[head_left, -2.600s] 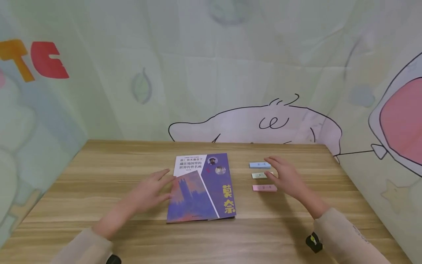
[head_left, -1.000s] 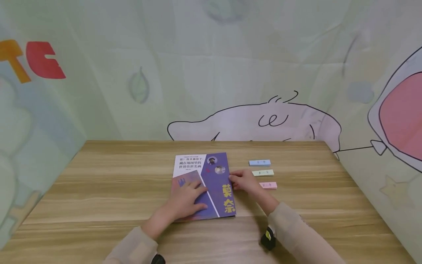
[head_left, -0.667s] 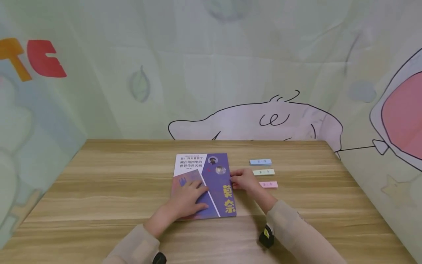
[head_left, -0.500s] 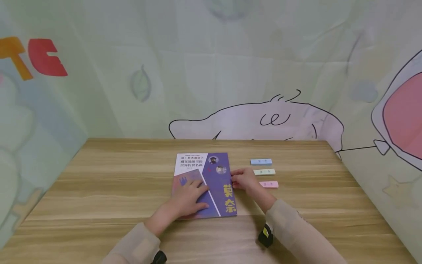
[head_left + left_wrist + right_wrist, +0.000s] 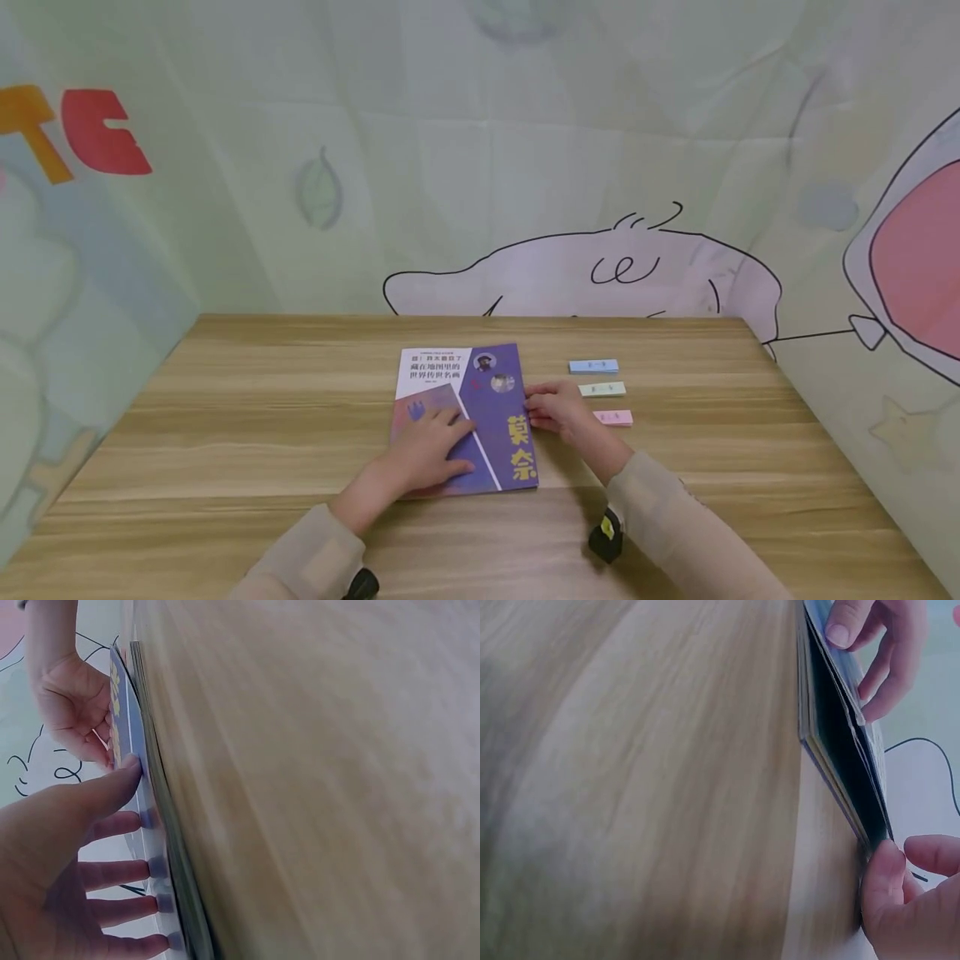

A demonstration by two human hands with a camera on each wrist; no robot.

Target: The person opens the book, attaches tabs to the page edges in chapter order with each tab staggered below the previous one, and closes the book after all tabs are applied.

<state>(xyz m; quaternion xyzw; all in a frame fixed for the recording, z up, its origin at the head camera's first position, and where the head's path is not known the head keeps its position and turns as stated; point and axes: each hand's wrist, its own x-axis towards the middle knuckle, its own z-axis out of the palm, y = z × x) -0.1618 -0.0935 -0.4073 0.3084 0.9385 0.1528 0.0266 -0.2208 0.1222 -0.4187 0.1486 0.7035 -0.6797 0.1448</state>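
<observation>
**Right hand (image 5: 558,410) pinching the edge of a book (image 5: 491,417), left hand (image 5: 427,450) spread on its cover**

The right hand's grip is together on the book's right edge: the thumb lies against that edge and the fingers bend in beside it. Seen from the right wrist, a dark wedge-shaped gap runs along the book's side, its upper layers standing apart from the lower ones. The left hand's grip is apart, fingers and thumb fanned over the lower left part of the cover.

The book lies face up on the wood-grain counter (image 5: 262,400), with large yellow characters at its lower right. To the book's right, three small strips lie in a column: a blue strip (image 5: 593,367) farthest, then a green strip (image 5: 603,389), then a pink strip (image 5: 615,417) nearest; the right hand and wrist hide the left ends of the last two. On the near side of the book are two pale sleeves (image 5: 690,517), a black device (image 5: 606,537) by the right one. Beyond the book hangs a pale green backdrop (image 5: 450,192), printed with a line-drawn figure.
</observation>
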